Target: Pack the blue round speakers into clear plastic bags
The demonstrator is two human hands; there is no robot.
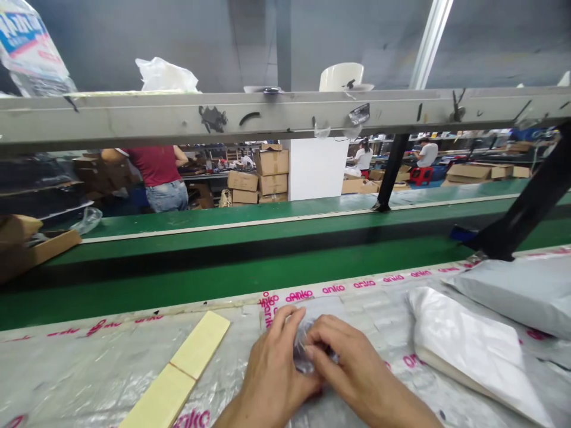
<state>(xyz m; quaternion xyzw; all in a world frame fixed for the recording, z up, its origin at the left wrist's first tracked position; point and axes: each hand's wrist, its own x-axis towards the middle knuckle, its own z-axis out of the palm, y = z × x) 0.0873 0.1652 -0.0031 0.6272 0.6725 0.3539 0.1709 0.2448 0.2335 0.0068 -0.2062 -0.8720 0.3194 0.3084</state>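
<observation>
Between my hands sits a small item in clear plastic wrap (304,351), low over the plastic-covered table (236,371). Its contents are blurred and partly covered by my fingers. My left hand (273,362) curls around its left side. From the right, my right hand (350,362) pinches at the wrap with thumb and forefinger. To the left lie two pale yellow strips (178,371), end to end in a slanting line. A white plastic-wrapped packet (473,351) rests to the right of my right hand.
A larger grey-white bag (526,291) lies at the table's right edge. Beyond the table runs a green conveyor belt (250,261), with black posts (521,196) holding a shelf beam (178,122) above. An open cardboard box (49,252) stands at left. Several people work in the background.
</observation>
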